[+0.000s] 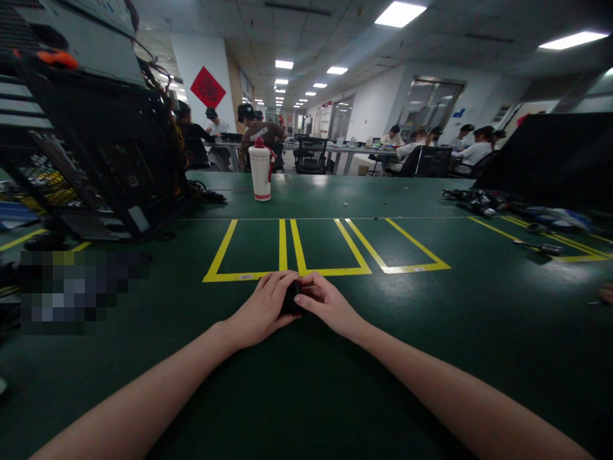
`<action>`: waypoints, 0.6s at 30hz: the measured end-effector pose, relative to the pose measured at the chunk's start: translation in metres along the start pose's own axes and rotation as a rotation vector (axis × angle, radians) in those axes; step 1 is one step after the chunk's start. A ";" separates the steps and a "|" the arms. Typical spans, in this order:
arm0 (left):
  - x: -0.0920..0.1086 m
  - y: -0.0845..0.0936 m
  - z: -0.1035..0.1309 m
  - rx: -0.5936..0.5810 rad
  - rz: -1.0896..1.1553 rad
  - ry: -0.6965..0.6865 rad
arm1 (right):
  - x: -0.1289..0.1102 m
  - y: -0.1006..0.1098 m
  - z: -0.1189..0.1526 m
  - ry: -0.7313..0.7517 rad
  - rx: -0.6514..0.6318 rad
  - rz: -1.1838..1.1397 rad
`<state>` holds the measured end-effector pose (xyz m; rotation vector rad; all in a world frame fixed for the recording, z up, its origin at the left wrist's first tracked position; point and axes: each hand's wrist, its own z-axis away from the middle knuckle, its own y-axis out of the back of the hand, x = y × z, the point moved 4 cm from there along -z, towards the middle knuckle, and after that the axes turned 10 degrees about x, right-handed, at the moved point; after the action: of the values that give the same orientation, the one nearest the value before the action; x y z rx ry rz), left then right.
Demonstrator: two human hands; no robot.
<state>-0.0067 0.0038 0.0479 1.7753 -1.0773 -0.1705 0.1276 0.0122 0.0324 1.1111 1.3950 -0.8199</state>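
Note:
A small black object point(290, 300) sits between my two hands on the green table point(306, 390), mostly covered by fingers, so its kind cannot be made out. My left hand point(265, 305) wraps round its left side, the fingers curled over the top and the thumb low along the near side. From the right, my right hand point(328, 303) grips it with thumb and bent fingers. Just beyond the hands, yellow tape point(253, 277) marks out several open-ended boxes on the tabletop.
A white cup with a red lid point(261, 171) stands farther back. At left is an opened black computer case point(124, 153) with cables. Tools and cables point(479, 201) lie at right, near a black panel point(550, 160). Another person's hand point(606, 293) shows at the right edge. Several people sit beyond.

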 end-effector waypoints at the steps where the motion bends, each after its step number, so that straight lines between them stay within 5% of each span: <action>1: 0.000 0.000 0.000 0.000 -0.001 0.001 | 0.000 0.000 0.000 0.010 -0.007 -0.005; 13: -0.005 -0.008 0.004 0.064 -0.016 0.004 | 0.006 -0.003 -0.001 0.042 0.015 -0.051; 18: 0.001 -0.001 0.002 0.006 0.002 0.015 | 0.002 0.000 0.000 0.000 0.028 0.007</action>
<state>-0.0071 0.0017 0.0461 1.7784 -1.0707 -0.1525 0.1275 0.0130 0.0303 1.1373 1.3828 -0.8365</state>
